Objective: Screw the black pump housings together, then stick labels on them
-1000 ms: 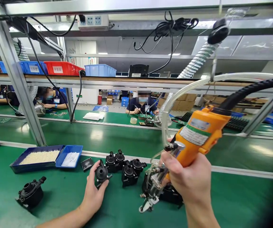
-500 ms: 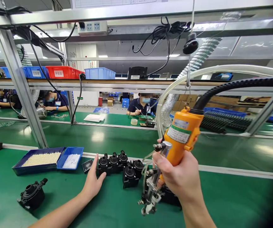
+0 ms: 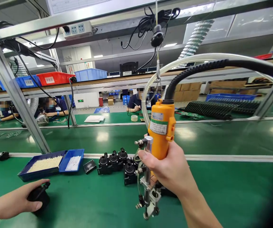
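Pickup step, I reckon: my left hand [image 3: 17,201] curls round the black pump housing [image 3: 40,193], right hand [image 3: 168,169] clamps the orange screwdriver [image 3: 161,129]. Next, housing under the bit [image 3: 147,216].

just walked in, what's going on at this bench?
One person works at a green bench. The right hand holds an orange screwdriver upright, bit end pointing down at the mat, beside a cluster of black pumps. The left hand is closed over a separate black housing at the near left, in front of two blue trays. Other people sit at the line behind.
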`<state>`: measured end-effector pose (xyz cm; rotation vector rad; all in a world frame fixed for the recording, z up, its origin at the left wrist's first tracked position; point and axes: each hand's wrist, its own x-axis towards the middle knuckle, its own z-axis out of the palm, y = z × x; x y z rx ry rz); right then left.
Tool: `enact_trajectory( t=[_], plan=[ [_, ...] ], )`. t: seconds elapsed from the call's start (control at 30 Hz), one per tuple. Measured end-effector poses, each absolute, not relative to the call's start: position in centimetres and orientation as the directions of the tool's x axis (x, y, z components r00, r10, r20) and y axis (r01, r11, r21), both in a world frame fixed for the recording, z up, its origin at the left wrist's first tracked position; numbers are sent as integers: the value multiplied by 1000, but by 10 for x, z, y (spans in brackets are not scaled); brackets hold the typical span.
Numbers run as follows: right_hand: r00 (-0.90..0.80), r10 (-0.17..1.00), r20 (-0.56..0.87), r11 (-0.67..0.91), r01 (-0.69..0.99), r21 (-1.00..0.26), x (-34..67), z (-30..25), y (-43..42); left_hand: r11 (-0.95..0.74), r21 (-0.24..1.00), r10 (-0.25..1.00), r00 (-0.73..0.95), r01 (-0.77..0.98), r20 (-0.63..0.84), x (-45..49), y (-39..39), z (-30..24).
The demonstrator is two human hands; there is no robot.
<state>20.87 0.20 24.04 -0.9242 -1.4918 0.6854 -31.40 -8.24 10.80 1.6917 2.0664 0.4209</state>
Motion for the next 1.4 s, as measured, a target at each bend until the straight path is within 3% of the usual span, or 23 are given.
enact_trajectory(
  t=[0.1,0.2,0.3,0.4,0.53,0.6,0.73,1.4],
  plan=[
    [-15,857,515,513,130,-849,208,242,0,276,636,940,-63,721,-337,-301,-84,107],
    [-4,846,533,530,101,-842,208,242,0,189,659,918,107,728,-381,-243,-66,109],
    [20,826,563,561,67,-825,206,240,0,66,735,920,244,675,-307,-160,-42,99],
    [82,786,613,613,30,-789,202,239,2,15,857,913,343,516,-222,-72,-25,74],
    [143,741,656,658,36,-752,200,237,5,-25,972,964,262,233,-38,8,-19,37],
    [176,723,668,672,47,-739,200,236,6,-56,991,972,232,124,26,21,-20,23],
    [233,681,695,703,60,-709,197,233,9,-111,994,922,374,4,101,11,-23,11],
    [236,714,659,680,-8,-733,183,224,20,39,989,916,400,-145,23,4,-17,21]
  ],
)
